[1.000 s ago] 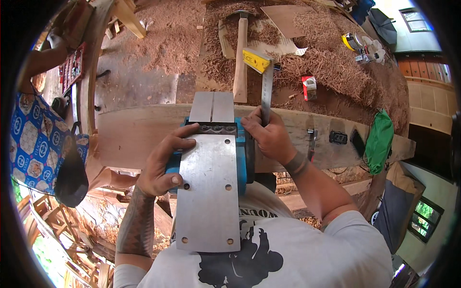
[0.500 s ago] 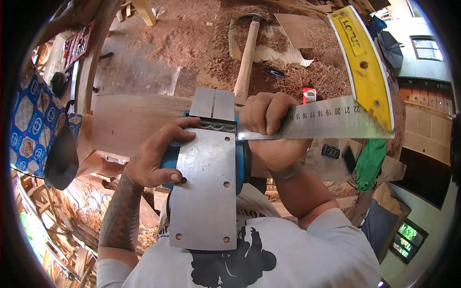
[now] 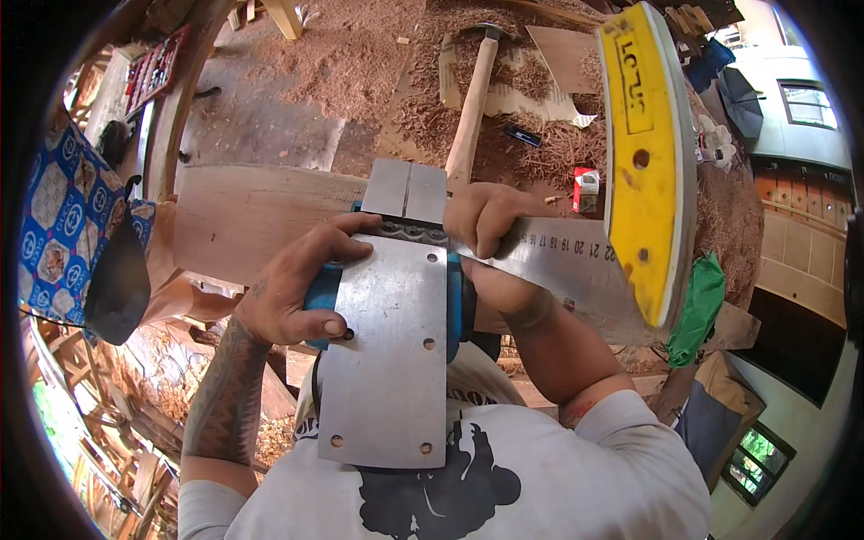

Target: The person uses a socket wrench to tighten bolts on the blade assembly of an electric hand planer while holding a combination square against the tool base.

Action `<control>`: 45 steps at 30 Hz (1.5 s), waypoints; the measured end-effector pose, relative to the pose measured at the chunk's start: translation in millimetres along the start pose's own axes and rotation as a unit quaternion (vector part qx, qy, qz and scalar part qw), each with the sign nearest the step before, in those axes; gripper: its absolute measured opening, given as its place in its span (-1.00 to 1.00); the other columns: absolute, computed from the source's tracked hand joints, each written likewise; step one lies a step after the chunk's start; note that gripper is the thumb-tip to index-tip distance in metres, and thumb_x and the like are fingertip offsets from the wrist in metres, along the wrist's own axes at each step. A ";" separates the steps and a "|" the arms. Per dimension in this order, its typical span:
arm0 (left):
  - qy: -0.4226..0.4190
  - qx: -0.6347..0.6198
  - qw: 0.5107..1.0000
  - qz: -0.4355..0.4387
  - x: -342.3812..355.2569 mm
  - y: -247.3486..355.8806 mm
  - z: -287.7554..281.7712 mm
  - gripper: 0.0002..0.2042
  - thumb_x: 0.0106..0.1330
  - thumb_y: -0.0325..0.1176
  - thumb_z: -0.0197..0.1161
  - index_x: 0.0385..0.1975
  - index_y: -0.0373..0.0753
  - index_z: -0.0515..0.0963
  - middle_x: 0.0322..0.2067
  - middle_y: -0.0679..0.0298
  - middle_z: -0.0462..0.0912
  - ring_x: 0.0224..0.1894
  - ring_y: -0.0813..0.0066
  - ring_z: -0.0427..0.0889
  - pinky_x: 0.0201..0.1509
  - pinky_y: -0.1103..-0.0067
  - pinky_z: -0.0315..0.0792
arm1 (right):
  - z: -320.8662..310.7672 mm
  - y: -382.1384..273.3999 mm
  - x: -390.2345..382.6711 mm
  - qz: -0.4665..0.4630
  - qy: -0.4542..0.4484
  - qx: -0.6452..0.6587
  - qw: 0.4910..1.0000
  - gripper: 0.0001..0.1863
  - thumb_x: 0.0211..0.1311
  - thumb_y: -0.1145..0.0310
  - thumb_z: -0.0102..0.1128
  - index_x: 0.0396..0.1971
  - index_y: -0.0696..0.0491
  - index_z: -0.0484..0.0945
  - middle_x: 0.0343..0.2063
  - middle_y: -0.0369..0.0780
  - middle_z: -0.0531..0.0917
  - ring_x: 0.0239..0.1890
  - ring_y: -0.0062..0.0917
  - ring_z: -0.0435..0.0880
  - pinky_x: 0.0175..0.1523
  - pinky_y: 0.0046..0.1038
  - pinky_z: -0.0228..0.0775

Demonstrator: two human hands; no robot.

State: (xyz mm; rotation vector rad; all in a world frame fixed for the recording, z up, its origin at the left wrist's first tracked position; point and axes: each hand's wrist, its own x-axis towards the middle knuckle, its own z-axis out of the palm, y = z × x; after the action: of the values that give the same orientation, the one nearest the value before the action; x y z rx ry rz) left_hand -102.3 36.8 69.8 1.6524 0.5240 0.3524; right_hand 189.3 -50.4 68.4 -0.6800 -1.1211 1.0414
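Observation:
An electric planer point(image 3: 387, 360) with a blue body lies base-up against my chest, its metal sole facing the camera and a dark cutter slot across it. My left hand point(image 3: 292, 292) grips its left side, thumb and fingertips on the sole. My right hand point(image 3: 495, 243) is closed around the steel blade of a square point(image 3: 562, 261), whose yellow stock point(image 3: 643, 162) sticks out to the right. The blade's near end is at the right side of the cutter slot; whether it touches the sole is hidden by my fingers.
A wooden plank point(image 3: 225, 220) crosses behind the planer, with a green bag point(image 3: 688, 310) at its right. Beyond are a hammer point(image 3: 472, 117), shavings point(image 3: 306, 72), a red-and-white box point(image 3: 587, 191) and a tool case point(image 3: 153, 67). A blue patterned cloth point(image 3: 67, 234) hangs at left.
The square has swung from upright to sideways, and its yellow stock moved right and toward me. My right fingers now wrap over its blade beside the cutter slot. My left hand stays on the planer.

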 end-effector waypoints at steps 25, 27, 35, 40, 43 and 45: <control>0.000 -0.037 0.999 -0.014 -2.7 1.9 0.9 -0.01 0.11 0.45 0.53 0.23 -0.41 0.54 0.48 -0.25 0.43 0.45 -0.12 0.55 0.51 0.13 0.43 | 12.5 -11.3 10.4 0.030 0.037 0.073 0.996 -0.25 0.60 -0.40 -0.02 -0.57 0.00 0.32 -0.57 -0.29 0.35 -0.48 -0.50 0.27 -0.29 -0.39 0.15; 0.005 -0.036 0.999 -0.004 -4.8 -0.3 2.0 -0.06 0.13 0.34 0.56 0.24 -0.45 0.55 0.46 -0.24 0.47 0.43 -0.11 0.58 0.50 0.16 0.45 | 21.7 -27.5 18.8 -0.012 0.042 0.050 0.998 -0.52 0.44 -0.02 0.16 -0.58 -0.01 0.33 -0.57 -0.31 0.37 -0.52 -0.52 0.28 -0.34 -0.42 0.11; -0.006 -0.048 0.999 -0.008 -2.9 -0.1 2.8 -0.05 0.13 0.35 0.53 0.24 -0.45 0.53 0.48 -0.19 0.46 0.43 -0.08 0.57 0.51 0.18 0.44 | 12.2 -3.8 5.4 0.013 0.027 0.045 0.999 -0.22 0.59 -0.44 -0.08 -0.57 0.01 0.33 -0.57 -0.28 0.37 -0.48 -0.50 0.26 -0.30 -0.38 0.13; 0.009 -0.047 0.999 0.000 -8.0 -2.7 1.7 -0.05 0.14 0.35 0.52 0.24 -0.44 0.54 0.47 -0.18 0.46 0.44 -0.08 0.57 0.51 0.18 0.44 | 22.5 -34.7 13.9 -0.014 0.019 -0.014 1.000 -0.30 0.63 -0.28 0.01 -0.60 0.00 0.32 -0.58 -0.30 0.35 -0.47 -0.50 0.29 -0.31 -0.36 0.14; 0.007 -0.050 0.999 0.000 -7.1 -2.2 1.4 -0.06 0.13 0.34 0.53 0.24 -0.44 0.54 0.48 -0.17 0.46 0.44 -0.07 0.56 0.51 0.18 0.44 | 17.0 -12.0 7.0 -0.003 0.015 -0.022 1.000 -0.31 0.65 -0.26 -0.01 -0.59 -0.01 0.31 -0.58 -0.30 0.35 -0.49 -0.50 0.29 -0.32 -0.36 0.13; 0.005 -0.053 0.999 -0.001 -7.1 0.7 2.9 -0.07 0.13 0.33 0.54 0.24 -0.44 0.54 0.48 -0.16 0.46 0.44 -0.06 0.56 0.52 0.18 0.43 | 14.4 -2.6 7.6 0.010 0.018 0.022 1.000 -0.30 0.66 -0.30 -0.07 -0.57 -0.01 0.30 -0.59 -0.30 0.35 -0.52 -0.50 0.26 -0.34 -0.37 0.12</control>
State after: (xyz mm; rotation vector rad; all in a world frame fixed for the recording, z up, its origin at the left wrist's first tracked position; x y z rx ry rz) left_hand -106.8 30.5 70.5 1.5485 0.5054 0.3817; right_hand 177.1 -45.2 78.2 -0.6744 -1.0598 1.0645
